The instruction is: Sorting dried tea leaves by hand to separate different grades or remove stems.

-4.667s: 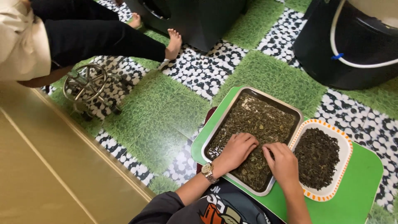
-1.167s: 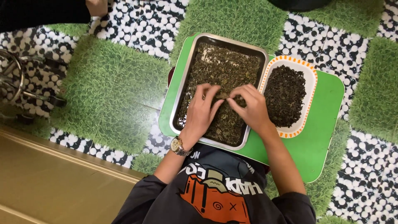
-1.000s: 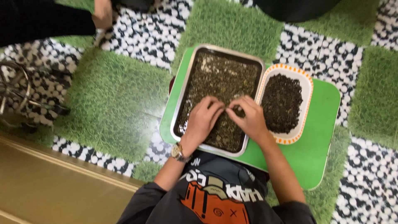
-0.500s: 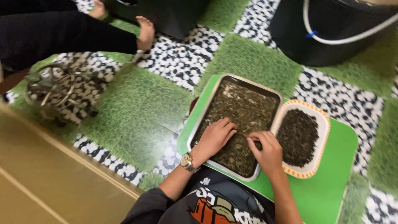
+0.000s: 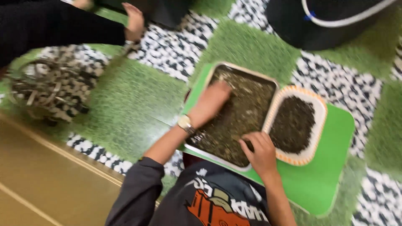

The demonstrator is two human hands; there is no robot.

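Sorting dried leaves in metal tray (image 5: 268, 79): left hand (image 5: 211, 102) spread flat, holding nothing; right hand (image 5: 261, 152) curled, grip contents not discernible. Next, probably: careful pinch, transfer toward orange-rimmed dish (image 5: 320, 125).

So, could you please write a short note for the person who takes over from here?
Left hand: flat on the dried leaves in the metal tray, far end.
Right hand: on the leaves at the near edge; fingers curled, hold unclear.
Tray and the orange-rimmed dish of darker leaves sit side by side on the green board.
Done: dish partly filled.
Left: the tray is full of leaves.
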